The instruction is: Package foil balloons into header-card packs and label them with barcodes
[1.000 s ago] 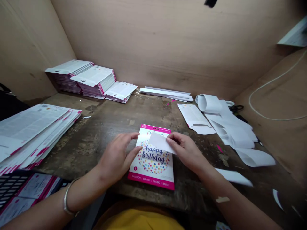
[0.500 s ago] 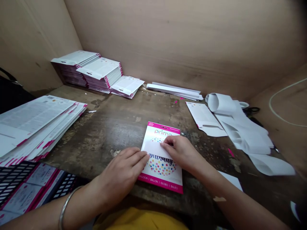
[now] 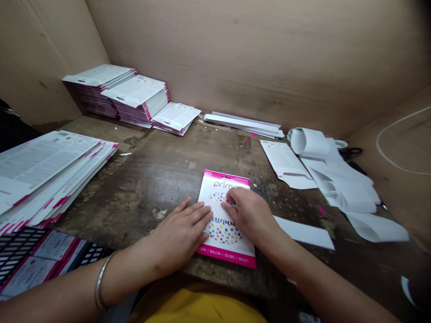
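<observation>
A flat balloon packet (image 3: 227, 255), white with pink bands and coloured dots, lies on the table in front of me. Across its middle sits a white paper strip (image 3: 215, 209), covering part of the printed lettering. My left hand (image 3: 183, 235) rests flat with fingers stretched out over the packet's left edge. My right hand (image 3: 251, 215) is closed in a pinch over the packet's upper right, fingertips at the white strip; the hand hides the strip's right end. Another white strip (image 3: 306, 233) lies partly under my right forearm.
Stacked packets (image 3: 134, 92) stand at the back left, with a fanned pile (image 3: 50, 166) at the left edge above a dark basket (image 3: 20, 251). Long paper strips (image 3: 242, 125) lie at the back. An opened packet (image 3: 286, 163), curled white paper roll (image 3: 336, 179) and scissors (image 3: 352, 152) are at right.
My right hand has curled further over the strip, which shows less now. My left fingers have spread and lie flatter on the packet. The view has shifted slightly.
</observation>
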Tool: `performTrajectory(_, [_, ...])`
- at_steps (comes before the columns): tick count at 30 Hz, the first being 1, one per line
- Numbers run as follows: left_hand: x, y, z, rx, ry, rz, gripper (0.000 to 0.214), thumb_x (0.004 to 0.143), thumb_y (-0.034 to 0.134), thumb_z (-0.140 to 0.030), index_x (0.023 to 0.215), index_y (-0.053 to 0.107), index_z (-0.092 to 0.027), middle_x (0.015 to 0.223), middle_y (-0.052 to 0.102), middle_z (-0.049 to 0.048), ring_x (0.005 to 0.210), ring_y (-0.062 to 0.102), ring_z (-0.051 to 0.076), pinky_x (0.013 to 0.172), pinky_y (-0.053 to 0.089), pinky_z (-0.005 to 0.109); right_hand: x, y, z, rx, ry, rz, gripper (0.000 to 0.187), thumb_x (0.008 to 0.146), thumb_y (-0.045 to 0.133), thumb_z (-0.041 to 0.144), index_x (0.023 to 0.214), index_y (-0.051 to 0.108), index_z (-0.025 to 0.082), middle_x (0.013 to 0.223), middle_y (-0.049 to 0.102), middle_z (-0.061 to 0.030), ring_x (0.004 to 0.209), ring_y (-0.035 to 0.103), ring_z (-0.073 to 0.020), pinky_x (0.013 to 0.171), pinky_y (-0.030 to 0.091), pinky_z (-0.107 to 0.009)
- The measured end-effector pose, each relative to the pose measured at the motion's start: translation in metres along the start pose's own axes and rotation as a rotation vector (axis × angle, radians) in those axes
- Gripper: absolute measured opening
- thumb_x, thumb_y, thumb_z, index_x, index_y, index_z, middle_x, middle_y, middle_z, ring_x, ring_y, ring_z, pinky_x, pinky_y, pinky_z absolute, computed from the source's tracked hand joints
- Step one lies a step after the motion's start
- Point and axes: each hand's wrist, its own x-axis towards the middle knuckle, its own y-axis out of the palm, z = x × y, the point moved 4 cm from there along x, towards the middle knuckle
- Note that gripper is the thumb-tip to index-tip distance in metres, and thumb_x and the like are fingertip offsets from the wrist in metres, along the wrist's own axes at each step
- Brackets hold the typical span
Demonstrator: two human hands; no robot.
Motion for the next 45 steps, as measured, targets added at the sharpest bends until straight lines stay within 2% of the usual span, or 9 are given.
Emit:
performTrajectory(4, [0.001,-0.001,0.001,-0.047,-0.012,0.028,0.039,0.094,0.041,-0.028,0.129,0.051,-0.014,0.134,0.055,0.0107,0.124,0.049,0.026,0.109,0.028,0.051,-0.034,0.006,0.006,-0.191,-0.293,-0.239,0.028,0.089,0.052,0.018,0.115,0.065,0.017,0.124,0.06,-0.011,0.101,0.052,-0.0292,0.088,0.041,-0.042])
performTrajectory(9, [0.011,-0.013,0.011,-0.256,-0.095,0.043,0.035,0.088,0.05,-0.026,0.12,0.059,-0.015,0.126,0.06,0.0118,0.117,0.053,0.027,0.105,0.035,0.049,-0.058,0.026,-0.002,-0.161,-0.325,-0.263,0.028,0.091,0.05,0.019,0.115,0.065,0.013,0.121,0.063,-0.0092,0.088,0.054,-0.0243,0.081,0.047,-0.039])
performTrajectory(15, [0.023,-0.023,0.043,-1.149,-0.904,-0.108,0.049,0.077,0.064,-0.024,0.122,0.052,-0.01,0.115,0.064,0.0166,0.103,0.062,0.024,0.088,0.05,0.036,-0.057,0.028,-0.005,-0.089,-0.292,-0.321,0.027,0.09,0.053,0.019,0.114,0.066,0.015,0.121,0.064,-0.0076,0.089,0.057,-0.0244,0.083,0.046,-0.042])
performTrajectory(19, [0.037,-0.023,0.04,-1.424,-1.057,-0.057,0.052,0.067,0.077,-0.024,0.113,0.057,-0.01,0.107,0.069,0.0146,0.094,0.066,0.021,0.076,0.053,0.028,-0.058,0.026,-0.005,-0.062,-0.277,-0.338,0.027,0.089,0.056,0.018,0.113,0.066,0.017,0.121,0.064,-0.0069,0.086,0.058,-0.0233,0.081,0.047,-0.04])
performTrajectory(23, [0.051,-0.012,0.024,-1.399,-1.029,0.081,0.037,0.06,0.08,-0.029,0.087,0.066,-0.009,0.083,0.073,0.0138,0.069,0.068,0.024,0.064,0.055,0.034,-0.06,0.025,-0.003,-0.031,-0.246,-0.318,0.028,0.089,0.054,0.018,0.115,0.065,0.018,0.121,0.064,-0.0073,0.089,0.059,-0.0232,0.082,0.049,-0.04])
performTrajectory(28, [0.056,0.006,-0.001,-1.721,-0.946,-0.01,0.045,0.065,0.076,-0.019,0.106,0.058,-0.016,0.096,0.072,0.0138,0.075,0.07,0.028,0.071,0.055,0.045,-0.064,0.018,-0.008,0.071,-0.188,-0.317,0.027,0.091,0.051,0.02,0.114,0.065,0.02,0.126,0.06,-0.0079,0.102,0.056,-0.0265,0.089,0.047,-0.044])
performTrajectory(32, [0.048,0.008,-0.005,-1.83,-0.871,-0.031,0.05,0.073,0.073,-0.02,0.118,0.049,-0.016,0.107,0.069,0.0178,0.086,0.07,0.03,0.078,0.055,0.046,-0.063,0.001,-0.037,0.291,0.085,-0.374,0.048,0.091,0.049,0.039,0.13,0.049,0.01,0.136,0.048,-0.0198,0.122,0.045,-0.0321,0.097,0.04,-0.049])
performTrajectory(39, [0.038,0.006,-0.013,-1.825,-0.762,-0.045,0.051,0.078,0.07,-0.022,0.123,0.044,-0.019,0.117,0.065,0.0171,0.094,0.067,0.031,0.08,0.056,0.045,-0.062,-0.009,-0.044,0.409,0.214,-0.131,0.037,0.096,0.034,0.04,0.075,0.055,0.018,0.076,0.063,-0.0064,0.07,0.059,-0.0196,0.06,0.041,-0.029])
performTrajectory(45, [0.033,0.006,-0.017,-1.864,-0.758,-0.044,0.052,0.077,0.072,-0.024,0.123,0.047,-0.018,0.116,0.065,0.0184,0.094,0.067,0.034,0.079,0.056,0.047,-0.069,-0.027,-0.06,0.363,0.104,-0.146,0.032,0.092,0.044,0.042,0.073,0.055,0.019,0.07,0.059,-0.0014,0.066,0.055,-0.0168,0.061,0.041,-0.028])
